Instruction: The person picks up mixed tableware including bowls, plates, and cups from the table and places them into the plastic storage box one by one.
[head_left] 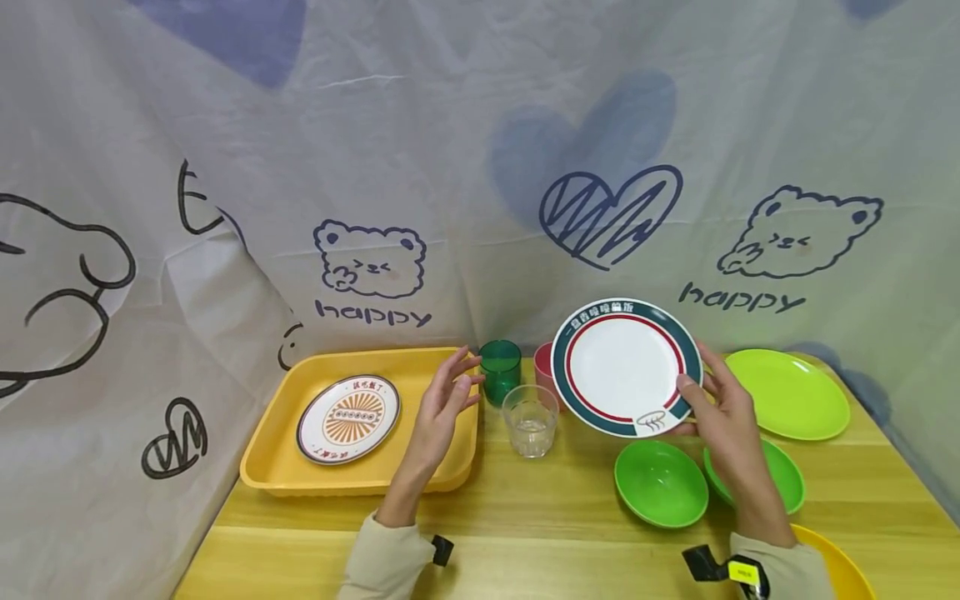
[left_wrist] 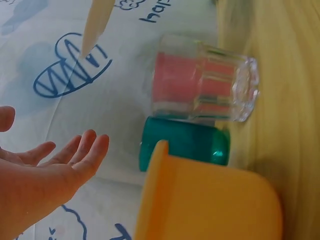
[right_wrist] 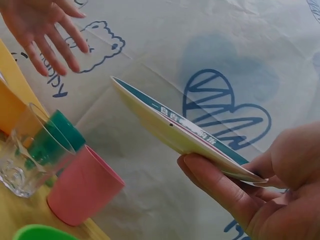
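My right hand [head_left: 723, 421] grips the right edge of a white plate [head_left: 622, 367] with a dark green rim and a red ring, thumb on its upper face and fingers beneath. In the right wrist view the plate [right_wrist: 170, 127] is seen edge-on, raised above the cups. My left hand [head_left: 442, 404] hovers over the right end of a yellow tray [head_left: 442, 475], its fingers spread and holding nothing. Inside that tray lies another white plate [head_left: 348, 419] with an orange sunburst print. The left wrist view shows the left hand [left_wrist: 50, 170] near the green cup [left_wrist: 185, 142].
Between the tray and the held plate stand a clear glass [head_left: 531, 421], a green cup [head_left: 500, 371] and a pink cup [head_left: 543, 362]. Green bowls [head_left: 660, 483], a lime plate [head_left: 787, 392] and a yellow dish [head_left: 832, 562] occupy the right side. A printed cloth [head_left: 480, 167] hangs behind.
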